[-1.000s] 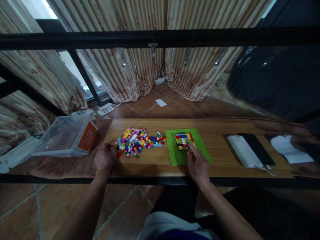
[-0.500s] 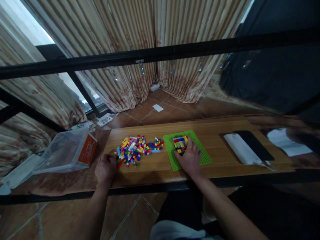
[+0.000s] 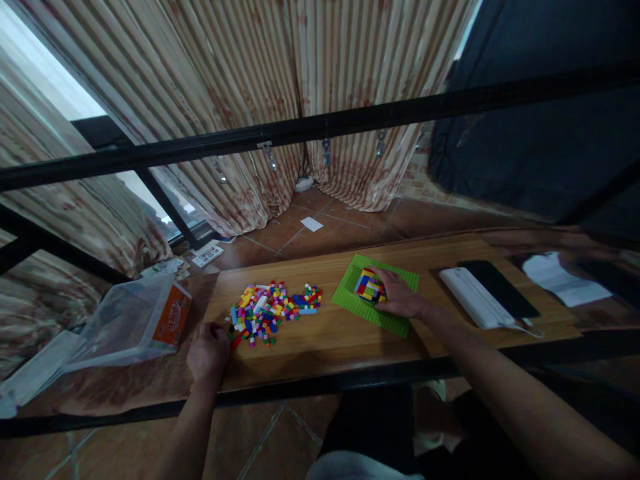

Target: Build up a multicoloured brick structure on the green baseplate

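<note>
right hand (image 3: 401, 295) on one build (image 3: 367, 285), one baseplate (image 3: 346, 297)

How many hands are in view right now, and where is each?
2. The left hand is at the left edge of the loose brick pile; the right hand is around the brick build on the green baseplate. Both show, though some fingers are hidden.

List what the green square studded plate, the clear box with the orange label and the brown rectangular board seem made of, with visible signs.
Green square studded plate: probably plastic, rather matte; small bumps in regular rows.
Clear box with the orange label: likely smooth plastic; see-through walls.
Brown rectangular board: wood or wood-look laminate, faintly glossy; lengthwise grain, soft sheen.
</note>
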A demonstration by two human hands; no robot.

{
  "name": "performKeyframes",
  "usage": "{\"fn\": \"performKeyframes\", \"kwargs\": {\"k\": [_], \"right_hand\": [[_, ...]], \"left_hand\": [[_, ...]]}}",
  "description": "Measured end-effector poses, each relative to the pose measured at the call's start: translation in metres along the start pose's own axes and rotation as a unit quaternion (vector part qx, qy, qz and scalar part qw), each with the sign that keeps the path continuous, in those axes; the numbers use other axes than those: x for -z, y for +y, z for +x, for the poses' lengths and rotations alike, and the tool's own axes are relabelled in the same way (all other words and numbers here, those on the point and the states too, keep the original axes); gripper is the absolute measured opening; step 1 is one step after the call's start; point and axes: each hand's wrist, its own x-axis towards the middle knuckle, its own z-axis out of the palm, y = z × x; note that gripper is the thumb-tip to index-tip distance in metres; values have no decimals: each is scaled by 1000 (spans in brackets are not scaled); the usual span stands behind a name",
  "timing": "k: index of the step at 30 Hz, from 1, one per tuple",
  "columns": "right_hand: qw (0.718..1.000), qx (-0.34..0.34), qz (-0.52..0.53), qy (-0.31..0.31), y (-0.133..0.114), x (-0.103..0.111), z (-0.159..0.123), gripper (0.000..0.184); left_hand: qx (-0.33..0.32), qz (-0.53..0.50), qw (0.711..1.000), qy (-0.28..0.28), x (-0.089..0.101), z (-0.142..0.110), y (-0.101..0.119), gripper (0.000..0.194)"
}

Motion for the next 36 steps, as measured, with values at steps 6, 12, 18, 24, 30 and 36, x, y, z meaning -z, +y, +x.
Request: {"fn": "performKeyframes", "kwargs": {"k": [6,12,18,24,30,36], "right_hand": [[996,57,14,-64,7,10,13,98],[987,100,22,-120,-2,9,28,100],[986,115,36,-114,-4,11,26,100],[988,64,74,-118,3,19,15,101],[987,19,108,-122,10,15,12,99],[986,46,125,-102,13,5,16,101]], "left_hand": [[7,1,1000,-5,-1,0,0,18],[27,18,999,-6,-3,0,2,20],[40,33,999,-6,-7,3,1,21],[59,57,996,-20,-9,6,2,24],[61,62,996,-15,-8,11,6,22],[31,38,999,1,-16,15,0,20]]}}
